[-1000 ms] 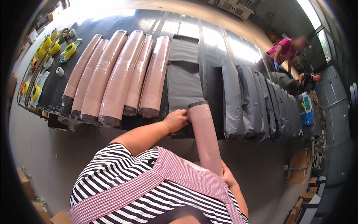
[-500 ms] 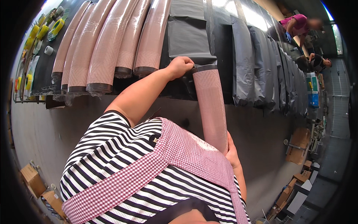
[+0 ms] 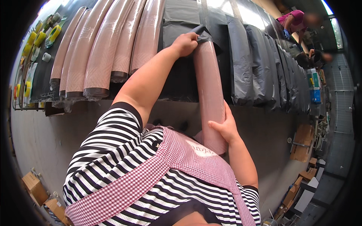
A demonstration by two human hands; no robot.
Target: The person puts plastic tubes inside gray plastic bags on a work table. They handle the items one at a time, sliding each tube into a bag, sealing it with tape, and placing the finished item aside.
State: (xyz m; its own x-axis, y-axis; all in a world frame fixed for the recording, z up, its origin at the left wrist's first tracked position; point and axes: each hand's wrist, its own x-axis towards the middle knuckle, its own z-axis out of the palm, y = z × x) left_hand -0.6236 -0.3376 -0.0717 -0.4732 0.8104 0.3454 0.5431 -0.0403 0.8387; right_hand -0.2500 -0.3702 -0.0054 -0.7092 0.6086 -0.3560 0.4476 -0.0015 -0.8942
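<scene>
left hand (image 3: pixel 184 42) has its fingers pinched shut on the edge of a dark grey bag (image 3: pixel 205 35), which sits over the far end of a pink fabric roll (image 3: pixel 209 90). right hand (image 3: pixel 225 128) has its fingers wrapped round the near end of that roll, just above the checked apron (image 3: pixel 177 162). more pink rolls (image 3: pixel 105 49) lie on the counter (image 3: pixel 177 83), left of the fingers.

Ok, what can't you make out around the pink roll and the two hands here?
Head view:
- Pink roll: its lower end is hidden behind the checked apron and the right hand.
- Its top end: covered by the left hand and the dark grey wrap.
- Co-worker at upper right: blurred and small.
</scene>
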